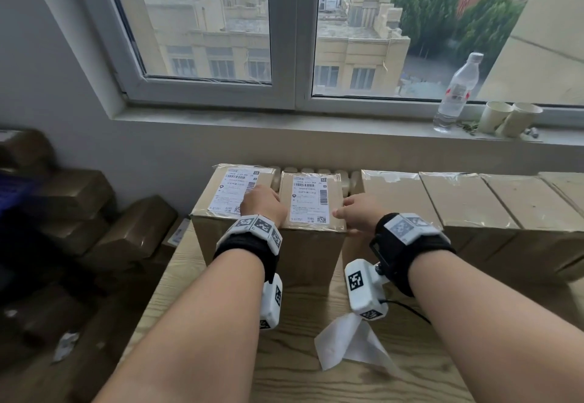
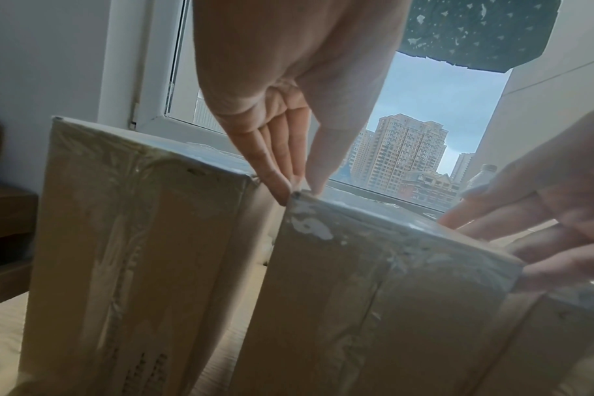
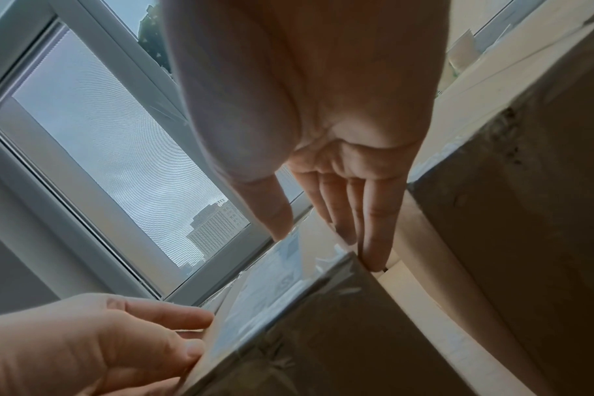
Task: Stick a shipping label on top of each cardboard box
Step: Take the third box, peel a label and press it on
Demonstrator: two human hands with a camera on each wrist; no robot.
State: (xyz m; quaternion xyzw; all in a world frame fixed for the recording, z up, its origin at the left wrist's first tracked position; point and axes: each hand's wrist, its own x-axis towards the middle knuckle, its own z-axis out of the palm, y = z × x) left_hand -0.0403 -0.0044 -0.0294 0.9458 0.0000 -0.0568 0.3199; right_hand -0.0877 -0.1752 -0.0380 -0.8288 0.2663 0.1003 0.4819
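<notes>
Backing paper [image 1: 341,349] is on the bench [image 1: 284,383], back by the wrists. Left hand [image 1: 264,205] and right hand [image 1: 360,213] flank one box [image 1: 311,251], fingers [image 2: 275,150] straight down each side and thumbs on top, not really gripping anything. Label [image 1: 308,200] sits between them. Bare boxes [image 1: 467,200] are off to the right.

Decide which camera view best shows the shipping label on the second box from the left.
The head view: the label lies face-up and whole, barcodes visible. The right wrist view catches only a pale, blurred sliver of it. The left wrist view shows only the taped side of that box.
</notes>
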